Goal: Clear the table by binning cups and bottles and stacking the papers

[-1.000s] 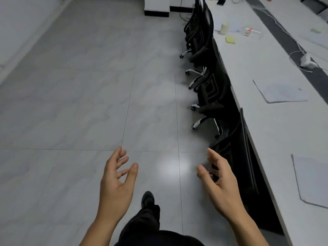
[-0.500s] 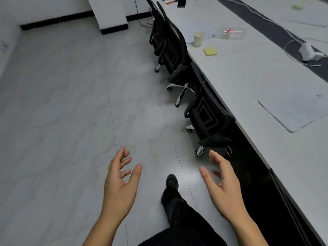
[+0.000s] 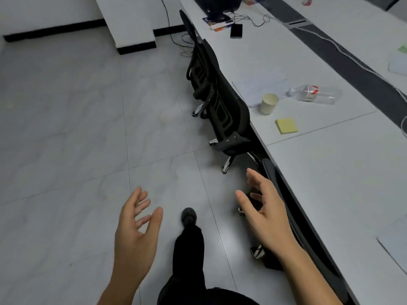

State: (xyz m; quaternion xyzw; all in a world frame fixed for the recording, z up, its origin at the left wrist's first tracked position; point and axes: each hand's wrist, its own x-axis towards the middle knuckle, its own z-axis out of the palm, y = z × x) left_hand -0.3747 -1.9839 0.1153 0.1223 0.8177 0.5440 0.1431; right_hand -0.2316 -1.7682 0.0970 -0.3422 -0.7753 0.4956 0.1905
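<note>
A sheet of paper (image 3: 394, 244) at four o'clock runs off the right edge. A dark device (image 3: 220, 4) at twelve o'clock is cropped by the top. The label on the plastic bottle (image 3: 313, 95) is blurred.

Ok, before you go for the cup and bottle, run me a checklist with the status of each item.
1. Free left hand: ok, open, holds nothing.
2. Free right hand: ok, open, holds nothing.
3. Reachable paper cup: ok, upright near the table edge, nothing on it.
4. Empty paper cup: cannot tell.
5. Settled bottle: ok, lying on its side beside the cup.
6. Located bin: not ok, none in view.
</note>
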